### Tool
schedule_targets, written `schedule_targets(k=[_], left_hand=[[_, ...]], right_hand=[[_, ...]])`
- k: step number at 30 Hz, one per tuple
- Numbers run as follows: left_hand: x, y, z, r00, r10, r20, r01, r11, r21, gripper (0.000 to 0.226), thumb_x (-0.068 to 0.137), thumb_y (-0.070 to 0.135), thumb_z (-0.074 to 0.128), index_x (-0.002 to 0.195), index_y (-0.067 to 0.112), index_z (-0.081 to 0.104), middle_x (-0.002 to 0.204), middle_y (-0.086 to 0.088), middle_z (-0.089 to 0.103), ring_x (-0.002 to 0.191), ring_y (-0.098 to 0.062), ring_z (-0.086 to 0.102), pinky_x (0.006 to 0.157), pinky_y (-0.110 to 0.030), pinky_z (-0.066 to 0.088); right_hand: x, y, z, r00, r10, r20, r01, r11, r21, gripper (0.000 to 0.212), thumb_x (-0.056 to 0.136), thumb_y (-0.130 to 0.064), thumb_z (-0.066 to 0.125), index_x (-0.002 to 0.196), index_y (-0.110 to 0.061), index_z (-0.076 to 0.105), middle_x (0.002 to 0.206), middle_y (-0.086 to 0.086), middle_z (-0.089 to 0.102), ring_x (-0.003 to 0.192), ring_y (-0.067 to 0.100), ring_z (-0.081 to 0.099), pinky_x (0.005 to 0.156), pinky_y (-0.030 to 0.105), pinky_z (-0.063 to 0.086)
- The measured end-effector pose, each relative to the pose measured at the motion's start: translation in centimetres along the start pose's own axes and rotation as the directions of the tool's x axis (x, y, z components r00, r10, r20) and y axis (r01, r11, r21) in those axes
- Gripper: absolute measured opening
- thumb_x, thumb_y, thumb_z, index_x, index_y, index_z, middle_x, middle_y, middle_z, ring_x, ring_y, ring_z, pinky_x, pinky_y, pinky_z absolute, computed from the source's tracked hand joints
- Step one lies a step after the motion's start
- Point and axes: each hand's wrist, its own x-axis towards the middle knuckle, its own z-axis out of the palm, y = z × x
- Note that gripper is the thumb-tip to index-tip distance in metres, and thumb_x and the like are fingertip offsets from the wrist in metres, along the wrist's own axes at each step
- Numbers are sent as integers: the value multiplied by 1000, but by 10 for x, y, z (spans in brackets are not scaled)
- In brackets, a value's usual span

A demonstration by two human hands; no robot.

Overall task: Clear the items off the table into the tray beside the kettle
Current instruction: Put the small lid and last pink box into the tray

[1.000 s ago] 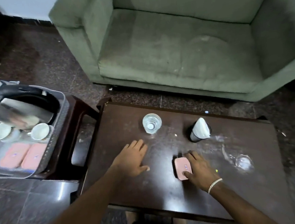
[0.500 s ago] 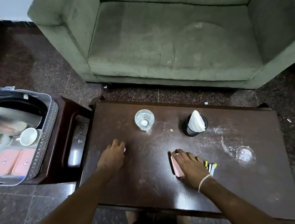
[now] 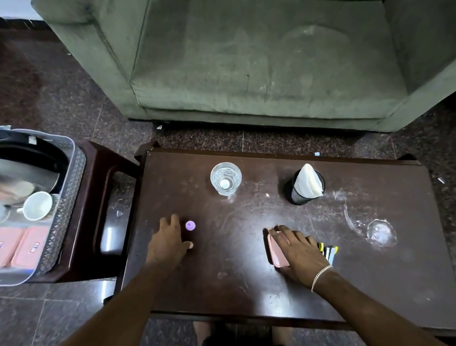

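At the far left a grey tray (image 3: 68, 201) with a patterned wall sits on a dark side stand (image 3: 98, 199), and a steel kettle (image 3: 9, 179) with a black handle stands in its far end. In front of the kettle is a white cup (image 3: 37, 205), and nearest the viewer two pink flat cases (image 3: 14, 248) lie side by side on the tray floor, their long axes running away from the viewer and slightly to the right. To the right of the stand is the dark wooden table (image 3: 230, 282). The left hand (image 3: 167, 243) rests palm down on it near its left edge, fingers loosely apart and gripping nothing, with a small purple round cap (image 3: 190, 225) lying on the wood just beside the fingertips. Farther back stands a clear glass (image 3: 226, 178), upright. The right hand (image 3: 295, 249) lies over a pink case (image 3: 277, 253), fingers spread across its top and pressing on it; whether the thumb hooks under it cannot be told. The case's long axis runs from near to far, roughly parallel with the table's short side. Just beside the hand's right edge some small yellow, white and black items (image 3: 329, 250) peek out, too hidden to identify. Behind them a black mesh cup (image 3: 299, 191) holds white tissue (image 3: 309, 180). A green armchair (image 3: 240, 62) stands beyond the table.
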Motion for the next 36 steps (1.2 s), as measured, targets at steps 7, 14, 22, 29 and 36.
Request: schedule_targets(k=[7, 14, 22, 29, 36], left_hand=[[-5, -3, 0, 999, 30, -42, -38, 980, -195, 51, 78, 35, 84, 114, 19, 53, 122, -3, 56, 103, -35, 65, 86, -47, 54], [-20, -14, 13, 999, -53, 5, 52, 955, -292, 47, 79, 31, 79, 115, 24, 49, 115, -2, 60, 101, -32, 64, 87, -43, 52], [-11, 6, 13, 995, -81, -65, 53, 932, -358, 49, 85, 24, 76, 127, 23, 51, 119, -5, 64, 103, -32, 64, 84, -38, 43], [-6, 20, 19, 983, -38, -182, -20, 951, -308, 20, 92, 24, 71, 108, 19, 60, 112, -4, 57, 95, -38, 64, 80, -41, 44], [-6, 17, 19, 964, 23, -265, -96, 959, -267, 8, 96, 18, 64, 103, 14, 65, 108, -6, 61, 92, -37, 65, 77, -45, 50]], right_hand=[[0, -1, 2, 1000, 30, 10, -30, 1000, 2, 99, 76, -46, 72, 157, -25, 20, 159, 3, 29, 130, 30, 43, 94, 44, 41], [-1, -7, 1, 998, 56, 8, -56, 998, 8, 100, 74, -46, 74, 157, -25, 21, 157, 1, 31, 128, 29, 45, 93, 44, 43], [-1, -6, 1, 998, 62, 21, -62, 998, 5, 102, 74, -45, 75, 157, -25, 20, 157, 3, 32, 128, 31, 46, 93, 45, 43], [0, -7, 3, 998, 64, 16, -64, 998, -3, 101, 74, -47, 75, 157, -24, 20, 157, 3, 32, 126, 31, 46, 92, 44, 42], [2, -12, -5, 999, 9, -38, -7, 999, 51, 101, 73, -55, 72, 154, -27, 19, 152, 0, 34, 123, 27, 45, 95, 42, 45]])
